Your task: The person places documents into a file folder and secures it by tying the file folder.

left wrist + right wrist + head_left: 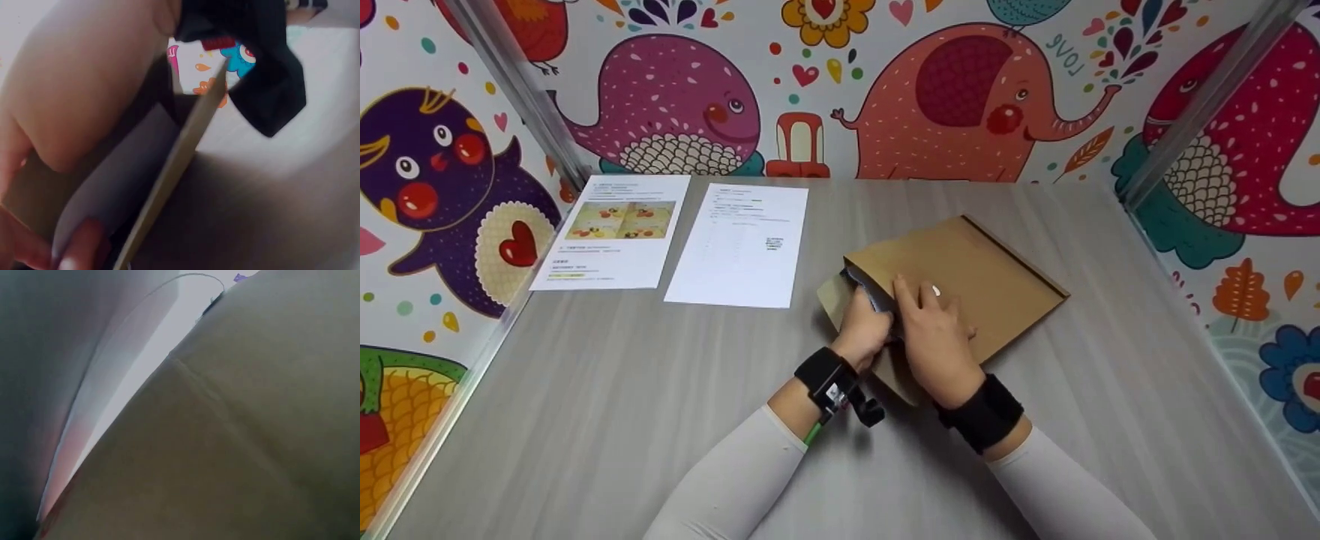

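Observation:
A flat brown cardboard mailer [994, 274] lies at an angle on the table, its open end toward my left hand [866, 322]. At that opening my left fingers pinch a dark, thin sheet-like item [872, 291]; in the left wrist view the same spot shows a curved greyish sheet [121, 169] beside a cardboard edge [188, 132]. My right hand [941, 345] rests on top of the mailer with its fingers stretched forward, right beside the left hand. Its thumb is hidden. Brown cardboard fills most of the right wrist view.
Two printed sheets lie at the back left: one with a picture [611, 262] and one mostly text [727, 277]. Cartoon-printed walls [810, 90] enclose the grey table [607, 375] at the back and sides. Black camera straps [990, 412] circle both wrists.

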The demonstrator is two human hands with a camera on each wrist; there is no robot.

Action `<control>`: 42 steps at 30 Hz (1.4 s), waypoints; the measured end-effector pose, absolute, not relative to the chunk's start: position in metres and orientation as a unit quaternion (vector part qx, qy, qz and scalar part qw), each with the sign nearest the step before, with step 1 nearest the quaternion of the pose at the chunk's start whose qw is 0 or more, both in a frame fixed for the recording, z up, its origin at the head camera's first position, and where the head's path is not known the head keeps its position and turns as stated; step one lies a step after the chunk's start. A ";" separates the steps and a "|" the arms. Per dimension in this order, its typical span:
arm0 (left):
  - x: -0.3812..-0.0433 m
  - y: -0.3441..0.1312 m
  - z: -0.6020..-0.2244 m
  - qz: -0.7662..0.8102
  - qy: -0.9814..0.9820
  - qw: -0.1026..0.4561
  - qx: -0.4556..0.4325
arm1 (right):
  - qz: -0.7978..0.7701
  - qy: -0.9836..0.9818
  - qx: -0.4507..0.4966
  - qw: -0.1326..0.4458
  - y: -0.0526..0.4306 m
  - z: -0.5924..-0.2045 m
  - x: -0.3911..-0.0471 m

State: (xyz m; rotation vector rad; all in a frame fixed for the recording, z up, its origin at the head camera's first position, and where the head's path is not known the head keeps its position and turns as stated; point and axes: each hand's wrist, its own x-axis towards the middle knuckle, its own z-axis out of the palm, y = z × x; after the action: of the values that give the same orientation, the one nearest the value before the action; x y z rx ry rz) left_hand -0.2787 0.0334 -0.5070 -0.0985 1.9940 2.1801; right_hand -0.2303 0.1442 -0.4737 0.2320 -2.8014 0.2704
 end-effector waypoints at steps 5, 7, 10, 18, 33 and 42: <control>-0.280 0.031 -0.502 0.737 0.662 0.135 -0.034 | 0.091 -0.980 0.087 0.152 0.148 -0.472 -0.235; -0.281 0.030 -0.499 0.758 0.631 0.163 -0.040 | 0.090 -0.983 0.071 0.142 0.155 -0.473 -0.243; -0.283 0.029 -0.495 0.767 0.613 0.184 -0.044 | 0.093 -0.990 0.032 0.101 0.171 -0.476 -0.257; -0.290 0.016 -0.488 0.740 0.646 0.185 -0.034 | 0.121 -0.992 -0.021 0.002 0.218 -0.486 -0.283; -0.303 -0.011 -0.481 0.645 0.757 0.093 -0.044 | 0.111 -0.993 0.019 0.021 0.198 -0.489 -0.281; -0.332 -0.075 -0.483 0.389 0.915 -0.104 -0.031 | 0.197 -0.976 0.060 0.065 0.160 -0.487 -0.270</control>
State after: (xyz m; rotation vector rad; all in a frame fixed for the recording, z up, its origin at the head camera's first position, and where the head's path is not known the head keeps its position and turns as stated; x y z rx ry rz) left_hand -0.3320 -0.0749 -0.4828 -0.1053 3.0807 1.3092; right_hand -0.2695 0.1602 -0.4870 0.1810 -2.9476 0.5949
